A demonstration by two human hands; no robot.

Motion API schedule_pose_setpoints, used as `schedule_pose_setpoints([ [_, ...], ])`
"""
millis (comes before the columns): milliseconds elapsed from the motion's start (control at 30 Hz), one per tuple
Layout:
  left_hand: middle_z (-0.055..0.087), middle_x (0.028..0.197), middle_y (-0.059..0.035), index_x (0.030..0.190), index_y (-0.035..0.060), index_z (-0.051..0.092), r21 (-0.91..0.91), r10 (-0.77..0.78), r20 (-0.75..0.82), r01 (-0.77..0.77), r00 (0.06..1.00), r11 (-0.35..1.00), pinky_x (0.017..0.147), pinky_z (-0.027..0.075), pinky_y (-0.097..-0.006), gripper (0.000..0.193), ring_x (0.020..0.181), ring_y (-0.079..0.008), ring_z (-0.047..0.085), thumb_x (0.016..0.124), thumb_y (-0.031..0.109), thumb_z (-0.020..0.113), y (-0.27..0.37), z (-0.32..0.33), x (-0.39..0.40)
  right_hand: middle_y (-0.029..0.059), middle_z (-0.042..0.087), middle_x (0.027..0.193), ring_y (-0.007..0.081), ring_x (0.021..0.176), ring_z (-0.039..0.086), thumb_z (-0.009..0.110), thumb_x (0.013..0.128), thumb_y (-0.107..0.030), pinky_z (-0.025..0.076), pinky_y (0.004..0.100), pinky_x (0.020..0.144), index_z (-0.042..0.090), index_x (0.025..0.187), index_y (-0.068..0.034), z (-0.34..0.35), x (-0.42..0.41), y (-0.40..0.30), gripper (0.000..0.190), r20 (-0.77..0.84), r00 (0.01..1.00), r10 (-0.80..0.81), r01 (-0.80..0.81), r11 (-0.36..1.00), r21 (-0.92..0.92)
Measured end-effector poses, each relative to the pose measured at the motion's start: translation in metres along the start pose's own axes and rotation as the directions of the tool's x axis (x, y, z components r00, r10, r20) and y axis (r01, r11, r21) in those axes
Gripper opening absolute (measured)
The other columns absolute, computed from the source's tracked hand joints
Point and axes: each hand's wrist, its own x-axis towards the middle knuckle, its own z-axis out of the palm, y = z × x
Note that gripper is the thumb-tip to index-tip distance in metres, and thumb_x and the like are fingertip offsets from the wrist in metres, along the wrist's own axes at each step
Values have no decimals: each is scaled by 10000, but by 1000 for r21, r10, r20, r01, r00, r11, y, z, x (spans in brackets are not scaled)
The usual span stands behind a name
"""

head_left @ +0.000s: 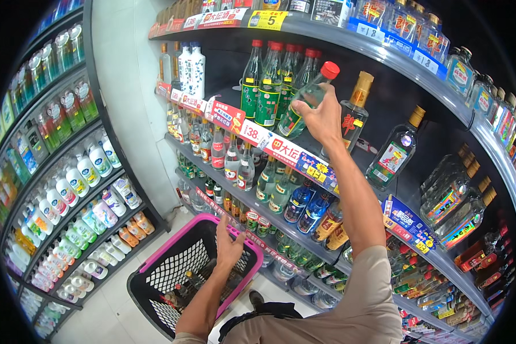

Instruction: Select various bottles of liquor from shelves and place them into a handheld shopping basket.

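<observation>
On the upper shelf, my right hand (320, 112) grips a clear glass liquor bottle with a red cap (329, 70), which leans to the right beside a group of green-labelled bottles (270, 88). A bottle with a gold cap (363, 88) stands just right of that hand. Lower down, my left hand (229, 245) is over the pink rim of a black shopping basket (144, 268), fingers apart and holding nothing; whether it touches the rim, I cannot tell. Several bottles (193, 279) lie inside the basket, partly hidden by my left forearm.
Grey shelves with price strips (284, 150) curve across the front and right, full of glass bottles. A single bottle (393, 152) stands further right on the same shelf. At the left is a rack of pump bottles (88, 170). A shoe (256, 297) shows on the tiled floor.
</observation>
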Motion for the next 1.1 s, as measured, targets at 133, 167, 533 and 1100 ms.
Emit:
schedule_pose_setpoints([
  [133,367,1371,-226,1391,-27,283,-65,-112,-22,110,993,992,1057,320,-390,745,1286,-322,380,759,7,674,-17,-6,-18,245,641,1048,321,981,640,772,684,-212,482,384,858,442,1200,89,6,9,7,683,48,996,73,-72,997,-22],
  [167,373,1367,-223,1390,-26,288,-50,-151,-20,150,988,987,1056,322,-387,743,1285,-323,381,758,12,679,-20,-8,-21,239,652,1010,342,969,640,761,681,-211,480,396,845,462,1182,82,8,12,9,653,38,996,78,-76,996,-41],
  [533,371,1375,-231,1386,-47,283,-29,-230,-51,228,972,973,1072,302,-366,736,1296,-320,378,762,17,669,-51,-19,-40,224,640,1070,286,972,643,797,657,-230,494,364,843,524,1151,102,26,55,35,656,80,987,142,-129,981,-147],
  [1100,410,1368,-233,1385,-48,293,-130,-475,-56,465,878,875,1054,331,-367,716,1275,-310,408,785,44,674,-66,-33,-73,218,584,1157,334,1093,572,790,596,-416,458,420,910,530,1216,22,47,48,31,802,-34,983,182,-184,949,-256],
])
